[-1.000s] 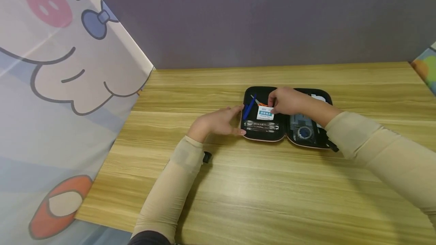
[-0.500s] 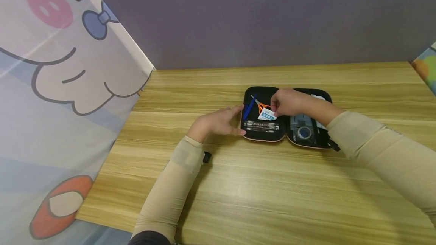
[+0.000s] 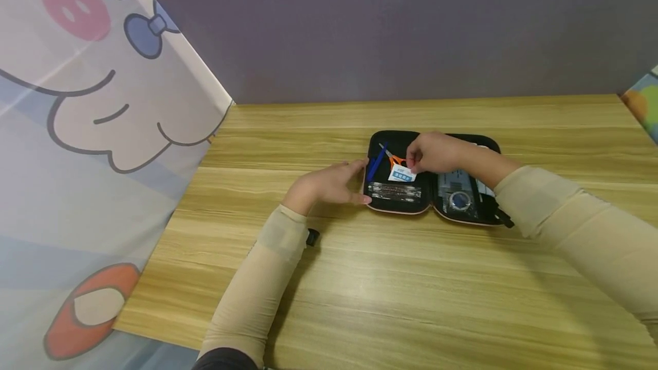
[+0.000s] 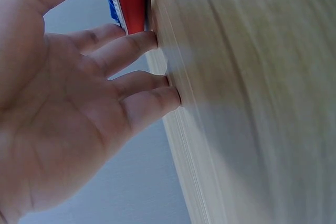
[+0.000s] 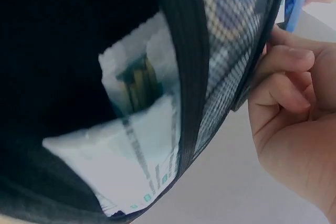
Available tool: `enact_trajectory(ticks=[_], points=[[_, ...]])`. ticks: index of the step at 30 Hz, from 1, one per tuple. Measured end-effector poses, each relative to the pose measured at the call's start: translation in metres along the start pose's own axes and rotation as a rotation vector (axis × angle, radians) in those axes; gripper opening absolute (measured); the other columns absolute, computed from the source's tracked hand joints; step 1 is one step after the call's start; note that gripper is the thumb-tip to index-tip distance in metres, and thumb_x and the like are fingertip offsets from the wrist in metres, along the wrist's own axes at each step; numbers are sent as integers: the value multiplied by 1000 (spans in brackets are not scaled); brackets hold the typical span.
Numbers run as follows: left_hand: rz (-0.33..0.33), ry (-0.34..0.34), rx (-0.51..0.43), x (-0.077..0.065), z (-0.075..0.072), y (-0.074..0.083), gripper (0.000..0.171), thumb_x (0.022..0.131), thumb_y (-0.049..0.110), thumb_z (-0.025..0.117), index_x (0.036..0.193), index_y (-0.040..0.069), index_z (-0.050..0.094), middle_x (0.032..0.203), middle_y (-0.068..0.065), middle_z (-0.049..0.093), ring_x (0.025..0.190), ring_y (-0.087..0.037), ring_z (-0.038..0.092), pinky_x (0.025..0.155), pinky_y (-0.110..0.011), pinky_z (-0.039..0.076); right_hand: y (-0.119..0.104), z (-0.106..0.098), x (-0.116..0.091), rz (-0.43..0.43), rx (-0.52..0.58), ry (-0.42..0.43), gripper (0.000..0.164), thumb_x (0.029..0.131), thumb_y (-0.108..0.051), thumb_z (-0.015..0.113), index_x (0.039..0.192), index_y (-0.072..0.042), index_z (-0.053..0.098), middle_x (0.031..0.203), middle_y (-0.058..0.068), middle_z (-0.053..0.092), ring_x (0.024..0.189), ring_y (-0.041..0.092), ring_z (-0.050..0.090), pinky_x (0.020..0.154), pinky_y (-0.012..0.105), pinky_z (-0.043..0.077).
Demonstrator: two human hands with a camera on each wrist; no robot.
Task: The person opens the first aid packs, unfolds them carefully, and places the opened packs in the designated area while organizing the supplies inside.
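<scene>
An open black-lined zip case [image 3: 396,208] lies on the table in the head view; its red outer side [image 4: 129,1] shows in the left wrist view. My right hand [image 3: 437,152] pinches the corner of a small white-and-blue sachet [image 3: 402,173] over the case's left half. Orange-handled scissors [image 3: 394,160] lie partly behind the sachet, beside a slim blue tool [image 3: 377,163]. Below them are clear-wrapped sticks [image 3: 394,192]. With fingers spread, my left hand [image 3: 334,183] touches the case's left edge. In the right wrist view the sachet is hidden by the fingers.
The case's right half has a mesh pocket [image 5: 231,35] with a round blue item [image 3: 459,201] and white packets [image 5: 131,145] behind. A black zip pull [image 3: 504,219] hangs at its corner. A grey panel [image 3: 401,33] borders the wooden table [image 3: 390,278] at the back.
The sachet has tipped and shifted slightly down in my right hand, uncovering more of the orange scissors. My left hand has stayed at the case's edge.
</scene>
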State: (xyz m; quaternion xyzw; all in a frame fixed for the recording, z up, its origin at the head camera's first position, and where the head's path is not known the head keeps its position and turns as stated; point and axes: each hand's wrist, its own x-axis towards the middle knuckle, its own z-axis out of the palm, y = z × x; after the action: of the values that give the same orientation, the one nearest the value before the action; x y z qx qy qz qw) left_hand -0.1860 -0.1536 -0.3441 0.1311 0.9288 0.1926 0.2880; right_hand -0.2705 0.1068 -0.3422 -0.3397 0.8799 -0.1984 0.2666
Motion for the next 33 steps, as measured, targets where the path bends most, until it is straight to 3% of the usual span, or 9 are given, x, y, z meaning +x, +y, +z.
enact_trajectory(ticks=[15, 22, 27, 33], points=[[12, -10, -1, 2, 0, 0, 103, 98, 53, 73, 174, 22, 10, 179, -5, 24, 168, -36, 15, 136, -54, 20, -15, 15, 9, -40, -27, -36, 14, 100, -2, 67, 96, -11, 77, 94, 4, 76, 82, 18, 66, 74, 34, 54], [15, -7, 3, 2, 0, 0, 103, 98, 53, 73, 174, 22, 11, 179, -6, 25, 167, -36, 15, 136, -54, 20, -21, 18, 6, -92, -53, -23, 17, 105, -8, 62, 109, -7, 79, 101, 7, 78, 85, 17, 69, 80, 40, 57], [16, -13, 1, 1, 0, 0, 102, 99, 53, 72, 174, 22, 10, 179, -5, 24, 168, -35, 14, 136, -54, 20, -28, 22, 7, -106, -53, -49, 25, 110, -15, 56, 109, -7, 79, 86, 3, 72, 65, 14, 57, 72, 33, 50], [16, -8, 5, 0, 0, 0, 102, 99, 52, 72, 174, 21, 10, 179, -6, 24, 167, -35, 15, 136, -53, 20, -32, 21, 10, -65, -29, -101, 28, 111, -18, 53, 100, -11, 78, 70, -2, 62, 59, 12, 51, 67, 30, 46]])
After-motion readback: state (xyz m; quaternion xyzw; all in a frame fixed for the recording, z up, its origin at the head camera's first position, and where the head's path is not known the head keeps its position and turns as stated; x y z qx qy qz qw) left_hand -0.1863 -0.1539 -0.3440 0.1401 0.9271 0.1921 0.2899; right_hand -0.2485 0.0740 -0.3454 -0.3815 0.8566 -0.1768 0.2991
